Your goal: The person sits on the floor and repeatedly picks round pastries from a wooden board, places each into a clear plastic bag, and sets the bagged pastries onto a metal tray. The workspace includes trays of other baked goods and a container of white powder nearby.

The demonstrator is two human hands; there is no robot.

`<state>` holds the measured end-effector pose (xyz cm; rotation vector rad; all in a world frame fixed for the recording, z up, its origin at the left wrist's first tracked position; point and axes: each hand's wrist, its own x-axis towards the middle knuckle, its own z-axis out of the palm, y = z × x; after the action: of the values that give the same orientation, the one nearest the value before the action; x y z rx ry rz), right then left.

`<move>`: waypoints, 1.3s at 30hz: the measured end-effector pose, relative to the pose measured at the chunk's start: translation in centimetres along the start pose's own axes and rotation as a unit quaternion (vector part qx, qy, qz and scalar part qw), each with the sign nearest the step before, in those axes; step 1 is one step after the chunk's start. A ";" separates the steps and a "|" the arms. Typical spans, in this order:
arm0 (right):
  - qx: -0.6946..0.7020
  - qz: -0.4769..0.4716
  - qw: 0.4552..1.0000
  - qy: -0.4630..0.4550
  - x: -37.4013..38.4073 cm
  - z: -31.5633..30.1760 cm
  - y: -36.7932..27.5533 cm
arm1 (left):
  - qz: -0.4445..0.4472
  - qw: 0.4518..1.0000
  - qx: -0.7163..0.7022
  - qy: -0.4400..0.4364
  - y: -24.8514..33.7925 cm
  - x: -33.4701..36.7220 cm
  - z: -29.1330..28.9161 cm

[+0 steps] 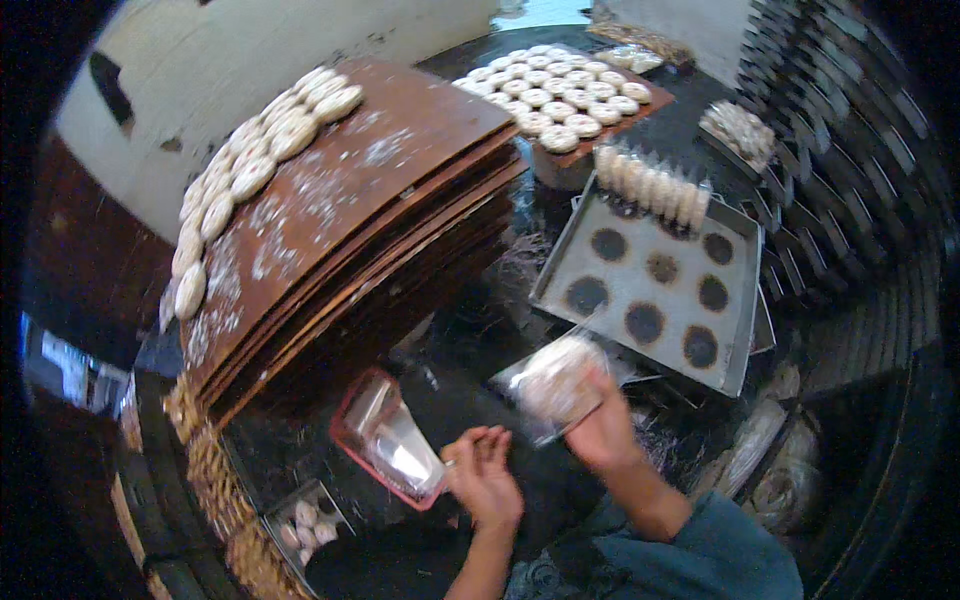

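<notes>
My right hand (607, 432) grips a clear plastic bag (543, 425) with a round, pale flatbread (563, 380) inside, held up in front of me. To its left is my left hand (487, 480), palm partly up and fingers loosely curled and apart, with nothing visible in them. It hovers at the edge of a red plastic basket (428, 500), in which flat, shiny clear plastic bags (402, 440) lie. Beyond my right hand, a grey metal baking tray (625, 265) with dark round burn marks carries a row of bagged flatbreads (652, 187) along its far edge.
A stack of brown boards (350, 180) at left bears pale dough rounds (255, 175) and scattered flour. Another board (655, 97) of dough rounds lies far off. Dark metal trays (850, 150) pile up at right. A small tray (315, 515) with pale lumps sits at lower left.
</notes>
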<state>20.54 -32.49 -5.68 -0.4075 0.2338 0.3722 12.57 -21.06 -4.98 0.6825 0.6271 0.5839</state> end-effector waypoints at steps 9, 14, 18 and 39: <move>-0.270 -0.529 0.738 0.321 15.7 -12.5 -29.2 | 0.091 0.962 0.189 0.176 10.6 2.5 -12.7; -0.518 -0.473 0.588 0.403 27.3 -22.6 -37.6 | 0.100 0.942 0.266 0.180 10.3 4.0 -14.1; -0.581 -0.428 0.542 0.430 29.8 -17.7 -29.6 | 0.091 0.942 0.254 0.199 10.1 0.8 -15.2; -0.670 0.135 0.417 -0.599 10.4 8.6 17.6 | -0.075 0.974 0.191 0.092 4.0 1.9 -20.0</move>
<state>24.31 -10.67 -7.03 -1.5811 -1.6396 1.0644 -1.11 -9.53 -15.01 0.9368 0.9713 0.3905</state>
